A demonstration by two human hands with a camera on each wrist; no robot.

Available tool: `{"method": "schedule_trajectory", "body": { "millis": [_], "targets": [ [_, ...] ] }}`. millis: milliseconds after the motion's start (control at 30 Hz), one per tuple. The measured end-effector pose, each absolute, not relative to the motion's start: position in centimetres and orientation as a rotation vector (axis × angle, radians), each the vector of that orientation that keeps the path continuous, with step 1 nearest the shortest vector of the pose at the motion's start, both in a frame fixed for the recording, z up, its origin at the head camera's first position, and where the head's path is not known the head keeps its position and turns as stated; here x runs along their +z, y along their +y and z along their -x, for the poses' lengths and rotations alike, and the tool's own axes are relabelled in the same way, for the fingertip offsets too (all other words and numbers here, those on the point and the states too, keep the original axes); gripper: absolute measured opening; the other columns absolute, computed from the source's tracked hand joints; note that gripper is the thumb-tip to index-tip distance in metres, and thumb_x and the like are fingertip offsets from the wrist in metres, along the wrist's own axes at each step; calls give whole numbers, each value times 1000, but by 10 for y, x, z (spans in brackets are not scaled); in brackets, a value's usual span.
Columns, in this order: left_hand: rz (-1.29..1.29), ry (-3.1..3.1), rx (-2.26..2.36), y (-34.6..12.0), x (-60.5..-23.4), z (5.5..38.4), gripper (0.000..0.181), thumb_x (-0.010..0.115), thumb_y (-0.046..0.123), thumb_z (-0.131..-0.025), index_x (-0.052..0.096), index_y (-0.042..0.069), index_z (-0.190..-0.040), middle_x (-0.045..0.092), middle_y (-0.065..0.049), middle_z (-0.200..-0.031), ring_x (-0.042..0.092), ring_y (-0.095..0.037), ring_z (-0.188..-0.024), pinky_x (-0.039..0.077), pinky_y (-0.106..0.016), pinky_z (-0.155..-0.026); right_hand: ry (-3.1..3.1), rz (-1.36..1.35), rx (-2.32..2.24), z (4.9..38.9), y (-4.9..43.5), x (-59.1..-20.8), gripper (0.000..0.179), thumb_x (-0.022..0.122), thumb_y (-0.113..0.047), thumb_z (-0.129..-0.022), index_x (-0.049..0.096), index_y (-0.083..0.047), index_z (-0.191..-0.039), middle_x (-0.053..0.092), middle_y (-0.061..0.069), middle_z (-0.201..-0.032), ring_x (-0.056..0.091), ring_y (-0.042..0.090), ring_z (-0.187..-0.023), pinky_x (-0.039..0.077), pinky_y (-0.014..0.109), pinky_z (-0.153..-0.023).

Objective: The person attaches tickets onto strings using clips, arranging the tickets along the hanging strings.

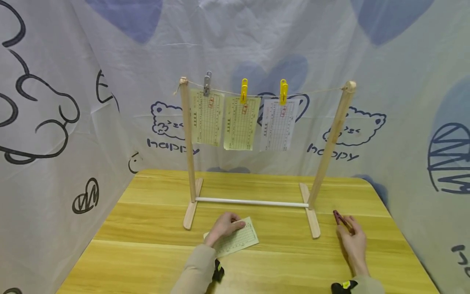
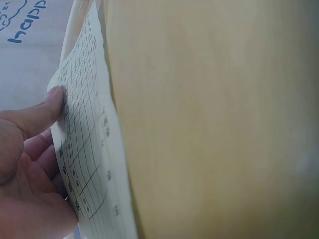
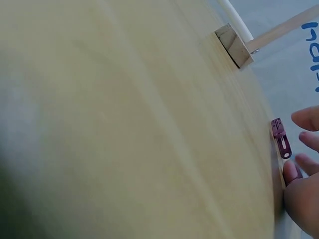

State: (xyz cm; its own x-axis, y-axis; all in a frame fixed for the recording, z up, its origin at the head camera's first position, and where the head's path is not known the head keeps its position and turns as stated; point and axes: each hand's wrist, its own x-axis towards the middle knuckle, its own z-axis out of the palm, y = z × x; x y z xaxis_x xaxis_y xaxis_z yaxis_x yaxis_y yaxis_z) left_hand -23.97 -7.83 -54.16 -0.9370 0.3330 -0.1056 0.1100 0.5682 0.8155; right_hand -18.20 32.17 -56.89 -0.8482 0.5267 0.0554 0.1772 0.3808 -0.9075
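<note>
My left hand [image 1: 225, 229] pinches a pale green printed slip [image 1: 242, 239] near its upper edge, thumb on the printed grid side and fingers behind it. In the left wrist view the slip [image 2: 82, 129] stands tilted close to the tabletop. On the right side of the table lies a dark red clothespin [image 1: 338, 218]. My right hand [image 1: 354, 241] is at its near end, thumb and fingers spread about it. From the right wrist the clothespin [image 3: 281, 139] shows beside the fingertips, with another bit of the same dark red partly hidden behind the thumb.
A wooden rack with a left post [image 1: 189, 143], a right post [image 1: 330, 147] and a white crossbar [image 1: 253, 202] stands ahead. From its string, a grey clothespin [image 1: 207, 83] and two yellow ones hold three printed slips. Its feet rest on the wood-grain table [image 1: 147, 228]; a patterned cloth hangs behind.
</note>
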Motion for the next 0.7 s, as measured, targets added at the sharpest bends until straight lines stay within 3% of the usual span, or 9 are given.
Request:
{"method": "schedule_trajectory", "body": {
  "millis": [67, 233, 300, 367, 433, 467, 533, 633, 700],
  "targets": [
    [-366, 2560, 1301, -78, -541, 240, 23, 69, 22, -96, 72, -1, -95, 67, -8, -84, 47, -12, -68, 39, -22, -60, -2371, 586, 1421, 184, 322, -569, 48, 60, -8, -97, 52, 3, -143, 44, 26, -155, 47, 41, -138, 40, 20, -102],
    [-365, 2561, 1303, -78, -542, 241, 23, 70, 22, -96, 72, -1, -93, 67, -7, -83, 47, -12, -69, 40, -22, -60, -2436, 554, 1358, 187, 321, -570, 42, 62, -7, -95, 59, 3, -136, 54, 25, -146, 52, 40, -134, 34, 2, -89],
    [-360, 2555, 1307, -79, -543, 241, 23, 70, 22, -96, 72, -1, -93, 66, -7, -83, 47, -12, -69, 40, -22, -60, -2453, 556, 1374, 188, 321, -570, 41, 62, -8, -96, 59, 4, -135, 52, 25, -147, 50, 41, -136, 40, 9, -101],
    [-357, 2550, 1311, -78, -543, 241, 23, 69, 22, -96, 72, -1, -94, 66, -7, -83, 47, -12, -69, 40, -22, -60, -2462, 549, 1380, 187, 320, -570, 39, 62, -9, -96, 61, 6, -132, 53, 26, -145, 50, 42, -135, 42, 29, -112],
    [-354, 2548, 1311, -78, -543, 242, 23, 69, 22, -96, 72, -1, -94, 66, -6, -83, 47, -12, -69, 40, -21, -60, -2471, 554, 1364, 187, 320, -570, 37, 63, -11, -96, 64, 6, -129, 56, 25, -143, 54, 38, -132, 41, 42, -113],
    [-361, 2549, 1311, -78, -543, 242, 23, 69, 22, -96, 72, -1, -94, 66, -6, -82, 47, -11, -69, 40, -21, -60, -2471, 557, 1356, 187, 319, -570, 35, 64, -11, -96, 65, 5, -127, 58, 25, -141, 59, 31, -127, 41, 40, -113],
    [-358, 2547, 1312, -78, -543, 243, 23, 69, 22, -96, 72, -1, -94, 66, -5, -82, 46, -11, -68, 39, -21, -60, -2467, 558, 1335, 187, 318, -570, 31, 66, -11, -95, 69, 3, -123, 63, 23, -136, 64, 8, -111, 42, 24, -106],
    [-366, 2548, 1309, -78, -543, 243, 23, 69, 22, -96, 73, -1, -93, 65, -4, -80, 45, -11, -67, 38, -21, -59, -2440, 568, 1331, 186, 318, -570, 26, 68, -11, -94, 73, 1, -117, 72, 14, -125, 49, -22, -91, 37, 7, -91],
    [-363, 2546, 1309, -78, -543, 242, 23, 69, 22, -96, 73, 0, -92, 64, -3, -78, 45, -11, -67, 38, -20, -59, -2406, 583, 1355, 187, 317, -571, 26, 70, -11, -93, 73, 1, -115, 76, 5, -114, 44, -27, -84, 37, 5, -85]
  ]
}}
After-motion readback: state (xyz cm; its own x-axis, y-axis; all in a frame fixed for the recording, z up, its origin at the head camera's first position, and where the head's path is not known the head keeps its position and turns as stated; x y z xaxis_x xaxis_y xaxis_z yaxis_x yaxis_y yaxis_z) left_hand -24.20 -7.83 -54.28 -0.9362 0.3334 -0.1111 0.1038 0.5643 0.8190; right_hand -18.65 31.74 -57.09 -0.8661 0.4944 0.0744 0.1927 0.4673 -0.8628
